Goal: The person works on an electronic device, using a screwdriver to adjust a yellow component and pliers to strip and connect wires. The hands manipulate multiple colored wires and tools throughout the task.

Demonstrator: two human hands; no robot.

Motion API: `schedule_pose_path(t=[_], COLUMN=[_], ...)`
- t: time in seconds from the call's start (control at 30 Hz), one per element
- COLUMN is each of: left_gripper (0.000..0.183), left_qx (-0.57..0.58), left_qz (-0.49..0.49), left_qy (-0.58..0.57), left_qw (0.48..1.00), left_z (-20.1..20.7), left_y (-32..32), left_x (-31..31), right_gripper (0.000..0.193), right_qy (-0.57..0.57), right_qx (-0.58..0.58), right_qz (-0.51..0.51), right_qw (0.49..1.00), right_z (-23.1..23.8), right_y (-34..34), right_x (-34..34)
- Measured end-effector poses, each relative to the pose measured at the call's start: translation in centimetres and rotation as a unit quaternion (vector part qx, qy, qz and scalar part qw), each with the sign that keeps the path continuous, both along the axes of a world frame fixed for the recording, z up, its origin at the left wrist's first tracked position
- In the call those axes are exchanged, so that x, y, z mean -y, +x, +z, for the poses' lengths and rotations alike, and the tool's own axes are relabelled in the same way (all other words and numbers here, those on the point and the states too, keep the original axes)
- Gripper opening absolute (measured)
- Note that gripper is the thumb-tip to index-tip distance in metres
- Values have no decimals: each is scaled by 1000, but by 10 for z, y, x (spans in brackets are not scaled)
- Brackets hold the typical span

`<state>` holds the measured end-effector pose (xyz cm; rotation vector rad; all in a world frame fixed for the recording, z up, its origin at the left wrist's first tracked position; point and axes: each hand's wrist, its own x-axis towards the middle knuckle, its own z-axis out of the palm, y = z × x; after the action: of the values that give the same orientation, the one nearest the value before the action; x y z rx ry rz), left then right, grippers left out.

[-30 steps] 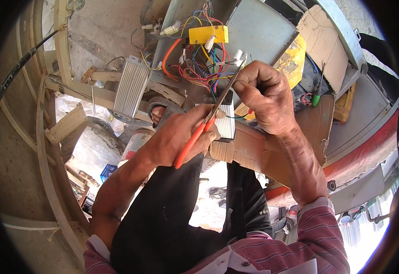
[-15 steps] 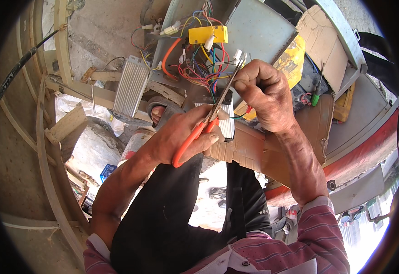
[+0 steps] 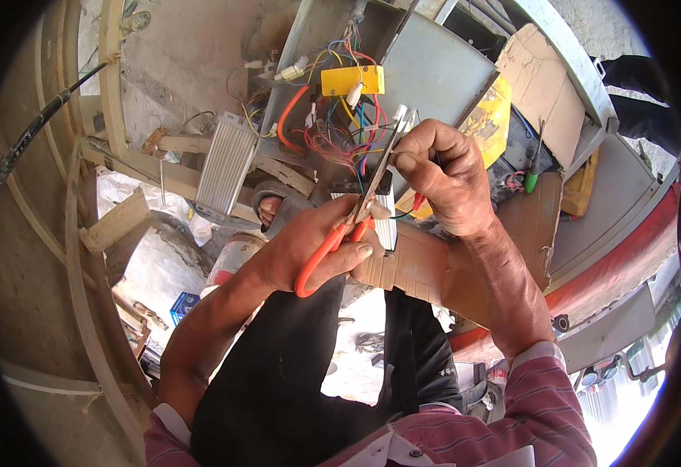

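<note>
Scissors with orange handles are gripped in my left hand, their metal blades angled up and to the right. Close beside the blade tips, my right hand is closed in a pinch; what its fingertips hold is too small to make out. Just beyond the blades lies a tangle of coloured wires, with white plug connectors and a yellow box among them. A finned metal box is partly hidden behind my left hand. Under my right hand shows a red connector on a dark green wire.
Another silver finned box leans at the left. Torn cardboard lies beneath my right forearm. Farther right are a green-handled screwdriver and a yellow case. A metal frame runs along the left, near a small blue box.
Both hands and the scissors sit slightly lower in the picture, my right hand also a little to the left. The view has shifted slightly; the grips look unchanged.
</note>
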<state>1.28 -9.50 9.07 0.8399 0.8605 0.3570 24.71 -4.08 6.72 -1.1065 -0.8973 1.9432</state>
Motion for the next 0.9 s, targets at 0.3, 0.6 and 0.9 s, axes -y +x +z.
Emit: schedule_pose_path(t=[0.3,0.6,0.9], left_gripper=[47,54,57], left_qx=[-97,-195,-245], left_qz=[-33,-15,2], left_qy=[90,305,370], left_qw=[991,932,896], left_z=[3,-10,-15], left_y=[-3,-3,-4], left_x=[-7,2,8], right_gripper=[8,6,2], right_qy=[-21,-30,-42], right_qx=[43,95,57], right_qz=[13,-4,-41], right_qw=[999,995,997], right_z=[10,13,13], right_y=[1,-5,-12], right_x=[-4,1,4])
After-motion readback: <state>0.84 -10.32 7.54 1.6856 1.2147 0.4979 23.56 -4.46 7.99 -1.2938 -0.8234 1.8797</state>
